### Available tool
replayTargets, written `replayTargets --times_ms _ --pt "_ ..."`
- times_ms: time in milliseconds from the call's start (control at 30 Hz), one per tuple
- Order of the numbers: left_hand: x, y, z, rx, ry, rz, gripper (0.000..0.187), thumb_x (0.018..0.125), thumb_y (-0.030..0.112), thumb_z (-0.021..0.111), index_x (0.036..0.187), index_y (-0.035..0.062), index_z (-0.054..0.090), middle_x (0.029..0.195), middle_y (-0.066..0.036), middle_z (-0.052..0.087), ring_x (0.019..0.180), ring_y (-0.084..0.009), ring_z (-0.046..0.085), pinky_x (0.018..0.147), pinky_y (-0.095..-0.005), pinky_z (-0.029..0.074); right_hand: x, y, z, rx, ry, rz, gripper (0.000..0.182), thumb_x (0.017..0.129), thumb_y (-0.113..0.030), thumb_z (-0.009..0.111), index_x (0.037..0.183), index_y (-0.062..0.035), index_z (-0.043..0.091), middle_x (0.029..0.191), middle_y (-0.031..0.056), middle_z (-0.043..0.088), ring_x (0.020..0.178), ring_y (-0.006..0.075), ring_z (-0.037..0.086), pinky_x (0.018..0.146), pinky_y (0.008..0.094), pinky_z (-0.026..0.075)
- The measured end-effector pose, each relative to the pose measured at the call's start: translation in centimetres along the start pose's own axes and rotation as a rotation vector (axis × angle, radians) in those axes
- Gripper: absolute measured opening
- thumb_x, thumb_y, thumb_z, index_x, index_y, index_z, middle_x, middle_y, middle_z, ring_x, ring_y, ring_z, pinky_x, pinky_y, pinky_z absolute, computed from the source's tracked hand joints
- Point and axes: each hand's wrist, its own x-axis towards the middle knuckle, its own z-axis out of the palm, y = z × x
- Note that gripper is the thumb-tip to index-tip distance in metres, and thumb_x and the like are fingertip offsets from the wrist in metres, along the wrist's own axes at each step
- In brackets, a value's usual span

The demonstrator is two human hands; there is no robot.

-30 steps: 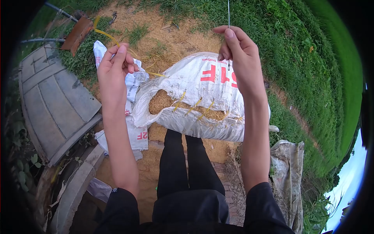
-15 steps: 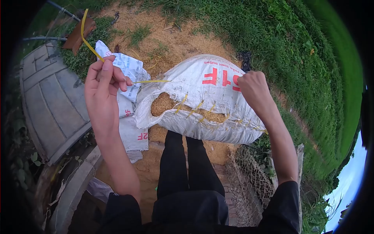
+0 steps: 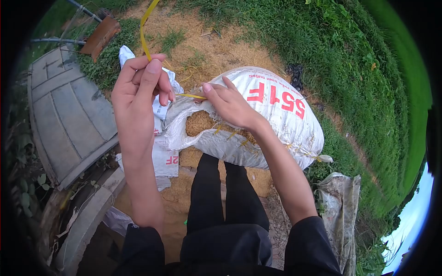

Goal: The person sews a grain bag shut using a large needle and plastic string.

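Note:
A white woven sack with red "551F" lettering lies in front of my legs, filled with golden chaff or husks that show through its partly open mouth. Yellow strapping laces part of that mouth in stitches. My left hand, left of the sack, pinches a yellow strap; one length rises from the fingers and another runs to the sack's edge. My right hand rests on the sack where the strap meets it, thumb and fingers closing on the upper edge. Its fingertips are partly hidden.
More printed white sacks lie flat at the left. A grey panel and a concrete edge stand further left. Chaff covers the ground, with grass to the right. An old crumpled sack lies at lower right.
My right hand has come from the sack's right side to the mouth's upper edge, beside the strap. My left hand, still pinching the strap, appears further right in the view.

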Motion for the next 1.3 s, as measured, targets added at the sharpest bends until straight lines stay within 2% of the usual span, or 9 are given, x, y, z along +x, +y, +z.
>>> replayTargets --times_ms 100,267,533,633,733,900,1100,1133,1300 --pt "1.6 -0.9 -1.5 -0.067 0.034 -0.047 0.020 0.106 0.016 0.056 0.116 -0.0015 0.059 0.074 -0.001 0.055 0.061 -0.0067 0.045 0.060 -0.0242 0.040 -1.6 0.5 2.4 0.004 0.139 -0.096 0.059 0.108 -0.047 0.035 0.126 -0.0005 0.067 0.134 0.0218 0.062 0.136 0.0320 0.051 0.125 0.0528 0.015" --pt "4.8 -2.0 -3.1 -0.096 0.020 -0.062 0.020 0.105 0.013 0.059 0.117 -0.0020 0.060 0.074 -0.001 0.054 0.058 -0.0045 0.040 0.055 -0.0222 0.035 -3.3 -0.9 4.9 -0.311 0.255 -0.101 0.099 0.082 -0.066 0.070 0.147 0.0037 0.043 0.129 0.0204 0.065 0.131 0.0338 0.056 0.124 0.0508 0.023" --pt "11.7 -5.8 -6.3 -0.173 -0.040 -0.238 0.020 0.103 0.012 0.061 0.116 -0.0019 0.061 0.074 -0.001 0.054 0.056 -0.0048 0.039 0.052 -0.0219 0.034 -4.1 -1.9 4.8 -0.396 0.218 -0.085 0.128 0.073 -0.082 0.065 0.152 0.0120 0.028 0.145 0.0261 0.052 0.141 0.0312 0.047 0.125 0.0493 0.019" --pt "12.6 -6.0 -6.6 -0.197 -0.084 -0.271 0.020 0.102 0.013 0.063 0.113 -0.0030 0.062 0.075 -0.001 0.057 0.055 -0.0050 0.041 0.051 -0.0223 0.035 -4.7 -3.4 5.0 -0.439 0.211 -0.088 0.137 0.061 -0.080 0.074 0.151 0.0122 0.029 0.151 0.0238 0.045 0.146 0.0308 0.039 0.125 0.0526 0.017" --pt "14.2 -6.9 -6.7 -0.160 -0.116 -0.318 0.020 0.101 0.013 0.064 0.113 -0.0029 0.062 0.075 -0.001 0.056 0.055 -0.0049 0.041 0.050 -0.0227 0.035 -5.0 -3.8 6.3 -0.561 0.192 0.017 0.133 0.055 -0.065 0.085 0.153 0.0072 0.031 0.151 0.0169 0.046 0.146 0.0308 0.038 0.124 0.0551 0.019" --pt "17.5 -9.5 -6.3 -0.166 -0.189 -0.400 0.020 0.101 0.013 0.064 0.113 -0.0026 0.062 0.075 -0.001 0.056 0.055 -0.0046 0.041 0.050 -0.0219 0.034 -5.1 -3.1 7.8 -0.585 0.266 0.057 0.109 0.054 -0.037 0.092 0.150 -0.0176 0.045 0.147 0.0071 0.050 0.146 0.0276 0.039 0.123 0.0547 0.023" --pt "15.8 -4.1 -4.6 -0.148 -0.319 -0.278 0.020 0.102 0.014 0.064 0.114 -0.0021 0.062 0.074 0.000 0.054 0.056 -0.0044 0.040 0.050 -0.0208 0.033 -4.8 -3.9 9.3 -0.501 0.458 0.131 0.082 0.056 -0.023 0.088 0.133 -0.0199 0.060 0.151 0.0085 0.049 0.146 0.0261 0.040 0.122 0.0565 0.023" --pt "15.2 -3.4 -4.7 -0.128 -0.312 -0.255 0.020 0.102 0.014 0.062 0.114 -0.0018 0.062 0.074 0.000 0.054 0.055 -0.0044 0.039 0.050 -0.0208 0.032 -4.3 -3.4 10.0 -0.605 0.535 0.123 0.060 0.059 -0.019 0.085 0.116 -0.0175 0.066 0.146 0.0057 0.054 0.144 0.0247 0.044 0.121 0.0564 0.025" --pt "15.9 -4.7 -7.5 -0.134 -0.249 -0.310 0.017 0.103 0.013 0.061 0.116 0.0024 0.063 0.076 -0.002 0.054 0.056 -0.0051 0.040 0.050 -0.0220 0.033 -3.4 -1.1 11.8 -0.657 0.699 0.027 0.040 0.067 -0.029 0.083 0.097 -0.0144 0.062 0.137 0.0042 0.061 0.141 0.0243 0.048 0.120 0.0583 0.029"
